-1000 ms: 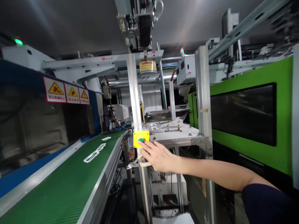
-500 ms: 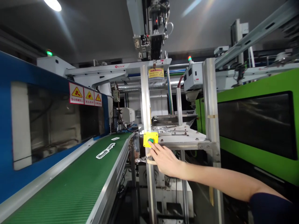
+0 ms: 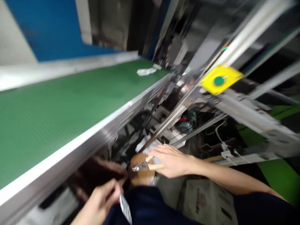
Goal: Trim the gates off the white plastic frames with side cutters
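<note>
My right hand (image 3: 173, 161) is wrapped around a pair of cutting pliers (image 3: 142, 166) with cream handles, their metal jaws pointing left. Lower down, my left hand (image 3: 103, 197) pinches a thin, shiny, pale piece (image 3: 126, 209) that hangs from the fingers; motion blur hides its exact kind. The green button (image 3: 219, 80) on its yellow box (image 3: 231, 76) is above and to the right of my right hand, apart from it. White flat pieces (image 3: 146, 72) lie at the far end of the green conveyor belt (image 3: 70, 106).
The belt's metal side rail (image 3: 100, 129) runs diagonally past my left hand. A metal frame post (image 3: 174, 117) rises behind my right hand. Below it are a round brown surface (image 3: 138, 179) and a pale printed sack-like item (image 3: 206, 200).
The view has swung down and tilted. My right hand has left the green button and moved down with the pliers. My left hand, holding the pale piece, has come into view.
</note>
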`<state>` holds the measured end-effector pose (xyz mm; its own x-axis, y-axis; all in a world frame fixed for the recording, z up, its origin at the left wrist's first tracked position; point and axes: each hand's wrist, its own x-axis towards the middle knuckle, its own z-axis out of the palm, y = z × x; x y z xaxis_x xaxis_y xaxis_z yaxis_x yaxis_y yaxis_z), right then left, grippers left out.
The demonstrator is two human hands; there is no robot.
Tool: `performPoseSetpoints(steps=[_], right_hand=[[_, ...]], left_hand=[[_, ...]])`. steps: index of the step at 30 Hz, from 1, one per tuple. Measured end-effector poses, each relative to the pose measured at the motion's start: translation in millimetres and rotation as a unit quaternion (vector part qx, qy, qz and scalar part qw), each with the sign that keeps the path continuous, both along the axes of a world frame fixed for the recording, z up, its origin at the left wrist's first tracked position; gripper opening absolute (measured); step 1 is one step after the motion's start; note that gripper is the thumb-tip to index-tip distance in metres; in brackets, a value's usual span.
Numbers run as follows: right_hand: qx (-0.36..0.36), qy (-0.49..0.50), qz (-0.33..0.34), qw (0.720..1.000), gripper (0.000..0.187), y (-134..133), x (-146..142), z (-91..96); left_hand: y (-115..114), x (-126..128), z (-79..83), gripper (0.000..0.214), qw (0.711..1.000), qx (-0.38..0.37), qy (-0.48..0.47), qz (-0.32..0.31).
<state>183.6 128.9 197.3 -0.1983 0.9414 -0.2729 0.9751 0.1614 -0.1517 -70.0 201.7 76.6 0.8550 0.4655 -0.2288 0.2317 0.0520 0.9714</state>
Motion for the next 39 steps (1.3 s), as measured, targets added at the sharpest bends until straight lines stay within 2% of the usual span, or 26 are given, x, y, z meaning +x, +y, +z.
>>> performPoseSetpoints(steps=[4, 8, 19, 30, 39], right_hand=[[-0.068, 0.014, 0.107, 0.992, 0.033, 2.6, -13.1, -34.0], [-0.085, 0.004, 0.170, 0.982, 0.032, 8.4, -19.9, -45.1], [-0.074, 0.009, 0.225, 0.972, 0.031, 15.6, -23.1, -49.6], [-0.080, -0.016, 0.239, 0.967, 0.028, 14.6, -25.7, -41.1], [-0.081, -0.055, 0.304, 0.948, 0.021, 24.8, -28.6, -31.8]], left_hand=[[-17.7, -12.9, -4.4, 0.028, 0.999, 0.037, 0.030, 0.010], [-22.8, -13.7, 0.4, 0.024, 0.997, 0.040, 0.052, 0.029], [-36.5, -9.3, 10.4, 0.021, 0.995, 0.057, 0.055, 0.056], [-36.7, -3.7, 13.0, 0.018, 0.995, 0.060, 0.064, 0.037], [-39.2, -2.0, 9.1, 0.016, 0.996, 0.065, 0.058, 0.037]])
